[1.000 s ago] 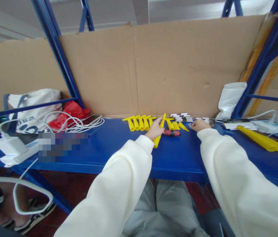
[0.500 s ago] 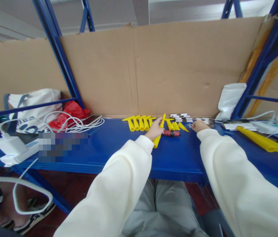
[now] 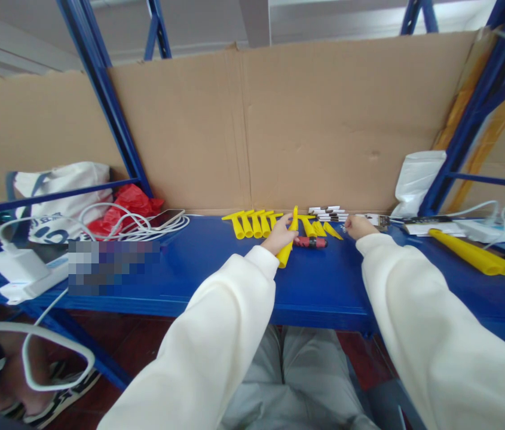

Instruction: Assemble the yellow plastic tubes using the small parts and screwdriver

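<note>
My left hand [image 3: 279, 235] is closed around a yellow tapered plastic piece [image 3: 285, 255], its wide hollow end tilted toward me. To the right, my right hand [image 3: 358, 227] has its fingers bunched at the blue tabletop, beside some tiny shiny bits [image 3: 344, 229]; whatever it pinches is hidden. A red and black tool [image 3: 310, 242] lies between the hands. Behind it are small yellow pieces [image 3: 332, 231] and a stack of white sticks with dark ends [image 3: 327, 213]. Left of my left hand stands a row of several yellow T-shaped pieces [image 3: 247, 224].
Cardboard [image 3: 324, 131] walls off the back. At right lie two long yellow cones [image 3: 471, 252], a white pouch [image 3: 418, 182] and a white power strip [image 3: 494, 230]. White cables [image 3: 162, 224], a red bag [image 3: 129, 206] and a charger [image 3: 18, 263] occupy the left. A person's foot [image 3: 61, 394] shows below.
Almost nothing differs. Both hands stay in place, with the left still on the yellow piece; the view has shifted very slightly.
</note>
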A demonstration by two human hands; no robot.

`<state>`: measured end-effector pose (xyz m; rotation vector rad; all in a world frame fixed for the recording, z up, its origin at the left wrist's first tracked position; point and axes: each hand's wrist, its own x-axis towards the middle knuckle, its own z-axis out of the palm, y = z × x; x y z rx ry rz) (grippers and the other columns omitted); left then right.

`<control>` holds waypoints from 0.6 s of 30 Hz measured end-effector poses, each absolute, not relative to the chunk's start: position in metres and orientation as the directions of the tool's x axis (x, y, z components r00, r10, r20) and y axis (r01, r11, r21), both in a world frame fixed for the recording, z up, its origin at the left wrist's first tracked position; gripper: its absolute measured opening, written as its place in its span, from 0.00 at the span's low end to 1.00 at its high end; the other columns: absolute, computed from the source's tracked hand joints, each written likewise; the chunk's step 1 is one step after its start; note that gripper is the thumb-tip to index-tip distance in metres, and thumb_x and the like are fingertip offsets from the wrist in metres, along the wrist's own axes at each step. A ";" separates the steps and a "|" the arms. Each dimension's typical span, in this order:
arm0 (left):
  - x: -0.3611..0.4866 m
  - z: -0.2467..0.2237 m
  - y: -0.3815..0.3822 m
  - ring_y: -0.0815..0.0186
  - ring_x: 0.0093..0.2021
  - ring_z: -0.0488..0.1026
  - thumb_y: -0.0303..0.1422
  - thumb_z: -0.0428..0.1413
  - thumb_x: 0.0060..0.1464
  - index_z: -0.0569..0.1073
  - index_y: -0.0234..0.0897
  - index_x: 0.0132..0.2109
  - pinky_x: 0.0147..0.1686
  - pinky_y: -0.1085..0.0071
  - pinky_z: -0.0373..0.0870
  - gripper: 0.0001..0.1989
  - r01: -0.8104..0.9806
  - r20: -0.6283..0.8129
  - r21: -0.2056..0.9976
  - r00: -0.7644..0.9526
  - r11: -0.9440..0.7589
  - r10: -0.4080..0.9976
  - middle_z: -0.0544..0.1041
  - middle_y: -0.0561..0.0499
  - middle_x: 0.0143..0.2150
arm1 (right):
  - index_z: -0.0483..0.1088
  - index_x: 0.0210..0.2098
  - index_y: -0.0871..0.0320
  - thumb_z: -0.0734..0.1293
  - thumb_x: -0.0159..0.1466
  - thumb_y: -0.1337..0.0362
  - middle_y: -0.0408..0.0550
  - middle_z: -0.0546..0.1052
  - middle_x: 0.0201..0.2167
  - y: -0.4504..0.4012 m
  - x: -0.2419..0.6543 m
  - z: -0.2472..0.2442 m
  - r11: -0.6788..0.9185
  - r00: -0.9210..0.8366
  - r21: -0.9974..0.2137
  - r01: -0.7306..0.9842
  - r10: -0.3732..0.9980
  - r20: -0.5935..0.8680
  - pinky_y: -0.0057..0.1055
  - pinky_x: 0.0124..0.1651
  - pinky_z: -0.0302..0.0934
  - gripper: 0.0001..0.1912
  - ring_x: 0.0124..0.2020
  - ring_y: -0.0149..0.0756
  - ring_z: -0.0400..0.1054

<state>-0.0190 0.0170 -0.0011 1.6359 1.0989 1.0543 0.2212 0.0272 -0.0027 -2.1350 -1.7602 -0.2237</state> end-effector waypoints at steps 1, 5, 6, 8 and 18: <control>-0.019 0.000 0.017 0.74 0.28 0.75 0.19 0.53 0.51 0.60 0.38 0.66 0.20 0.80 0.69 0.35 0.175 0.162 0.962 0.250 -0.209 0.955 0.67 0.38 0.63 | 0.75 0.34 0.62 0.62 0.57 0.76 0.56 0.80 0.36 0.028 0.220 -0.001 -0.146 0.216 -0.211 0.967 0.907 0.362 0.30 0.45 0.64 0.11 0.41 0.41 0.75; -0.020 0.004 0.016 0.72 0.30 0.76 0.20 0.54 0.52 0.60 0.39 0.66 0.19 0.80 0.68 0.35 0.043 0.154 0.984 0.284 -0.172 0.946 0.68 0.39 0.62 | 0.72 0.33 0.59 0.63 0.56 0.74 0.51 0.79 0.32 0.030 0.208 0.006 0.019 0.168 -0.372 0.928 0.869 0.465 0.29 0.43 0.64 0.08 0.38 0.37 0.73; -0.020 0.006 0.016 0.71 0.30 0.77 0.20 0.54 0.52 0.61 0.39 0.66 0.19 0.80 0.68 0.34 0.019 0.153 0.986 0.298 -0.166 0.942 0.69 0.39 0.61 | 0.71 0.32 0.58 0.63 0.56 0.74 0.50 0.78 0.32 0.030 0.203 0.008 0.084 0.143 -0.405 0.911 0.855 0.499 0.29 0.43 0.64 0.07 0.37 0.36 0.73; -0.020 0.008 0.015 0.71 0.31 0.77 0.20 0.54 0.52 0.61 0.40 0.66 0.19 0.81 0.68 0.35 -0.020 0.155 0.987 0.326 -0.158 0.932 0.70 0.40 0.61 | 0.68 0.30 0.57 0.62 0.56 0.73 0.48 0.77 0.31 0.030 0.191 0.010 0.209 0.098 -0.458 0.864 0.823 0.560 0.30 0.44 0.64 0.06 0.35 0.35 0.71; -0.021 0.005 0.007 0.77 0.23 0.72 0.18 0.55 0.49 0.62 0.40 0.66 0.16 0.80 0.65 0.37 -0.055 0.146 0.989 0.492 -0.137 0.858 0.70 0.39 0.62 | 0.60 0.28 0.55 0.62 0.55 0.70 0.44 0.72 0.28 0.018 0.151 0.014 0.505 -0.055 -0.549 0.666 0.767 0.639 0.33 0.40 0.64 0.05 0.31 0.34 0.67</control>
